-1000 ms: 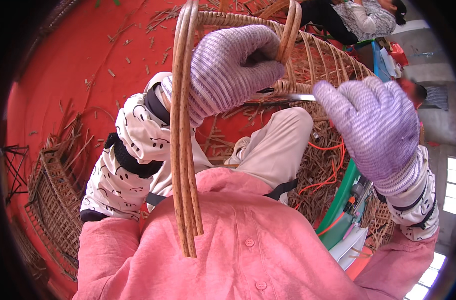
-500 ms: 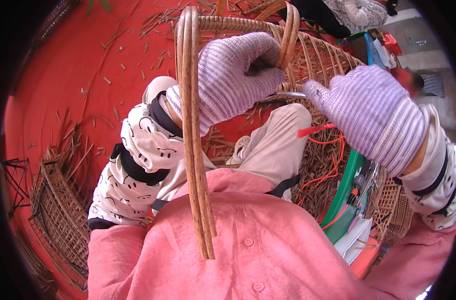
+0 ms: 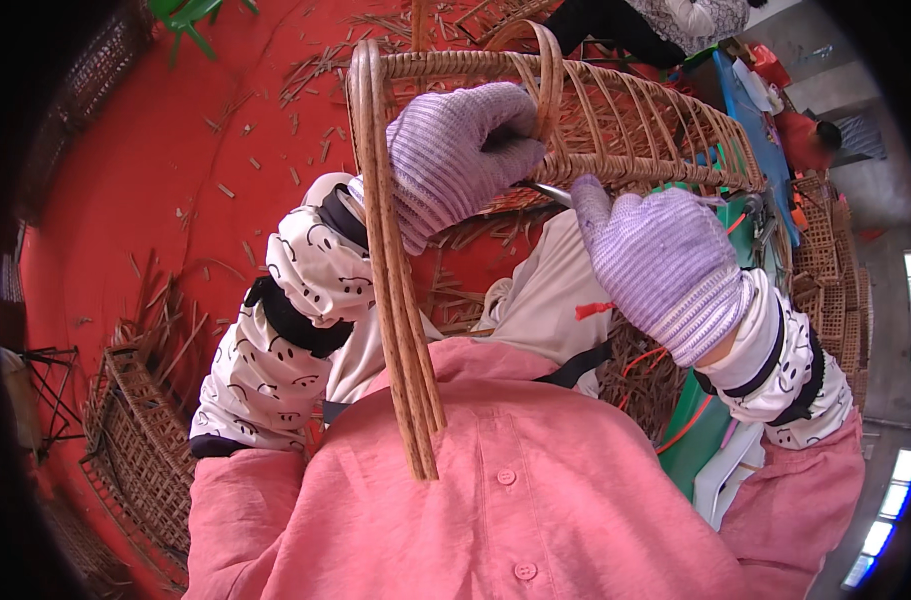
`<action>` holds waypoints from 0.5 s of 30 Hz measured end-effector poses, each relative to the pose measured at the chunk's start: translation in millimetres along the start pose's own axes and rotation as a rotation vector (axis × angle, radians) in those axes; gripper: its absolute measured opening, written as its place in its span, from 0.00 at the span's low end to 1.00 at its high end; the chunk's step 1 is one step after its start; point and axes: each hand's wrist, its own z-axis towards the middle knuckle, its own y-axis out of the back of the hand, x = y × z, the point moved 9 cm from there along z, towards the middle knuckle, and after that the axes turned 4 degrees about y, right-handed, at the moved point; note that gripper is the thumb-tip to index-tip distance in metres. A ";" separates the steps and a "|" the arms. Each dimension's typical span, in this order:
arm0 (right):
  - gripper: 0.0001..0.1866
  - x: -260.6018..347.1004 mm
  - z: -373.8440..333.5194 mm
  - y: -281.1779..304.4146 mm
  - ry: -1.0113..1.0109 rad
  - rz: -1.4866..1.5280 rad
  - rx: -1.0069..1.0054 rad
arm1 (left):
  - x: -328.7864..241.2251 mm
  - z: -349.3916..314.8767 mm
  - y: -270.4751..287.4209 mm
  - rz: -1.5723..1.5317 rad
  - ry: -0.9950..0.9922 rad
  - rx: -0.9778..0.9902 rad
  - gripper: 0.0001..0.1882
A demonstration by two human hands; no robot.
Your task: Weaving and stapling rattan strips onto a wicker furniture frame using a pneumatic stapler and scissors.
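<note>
A half-woven wicker basket frame [image 3: 635, 120] stands tilted in front of me, its long rattan canes [image 3: 400, 300] running down onto my pink shirt. My left hand [image 3: 455, 150], in a purple knit glove, is closed around a cane at the basket's rim. My right hand [image 3: 660, 255], gloved the same way, grips a thin metal tool [image 3: 547, 190] whose tip points at the weave just below my left hand.
The red floor [image 3: 175, 180] is strewn with cut cane bits. A flat woven panel [image 3: 135, 440] lies at lower left. Another person [image 3: 625, 20] sits beyond the basket. Stacked baskets [image 3: 825, 260] and a green stool [image 3: 710, 430] stand on the right.
My right hand has dropped and drawn in toward the basket, bringing the metal tool under my left hand. The basket frame and canes shifted slightly right in view.
</note>
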 end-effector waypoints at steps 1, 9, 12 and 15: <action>0.12 -2.4 1.1 -0.6 -0.017 0.045 -0.013 | -1.7 -0.2 -0.2 0.014 -0.012 -0.004 0.08; 0.10 -2.8 5.8 6.1 0.104 -0.026 -0.036 | -3.4 -2.3 -4.2 0.154 -0.067 0.030 0.08; 0.12 -6.2 10.8 7.1 0.141 0.036 0.045 | -3.3 -1.9 -7.2 0.158 -0.083 0.056 0.08; 0.15 -17.8 13.1 -5.7 0.135 0.085 0.198 | -5.0 -1.6 -9.8 0.177 -0.103 0.072 0.09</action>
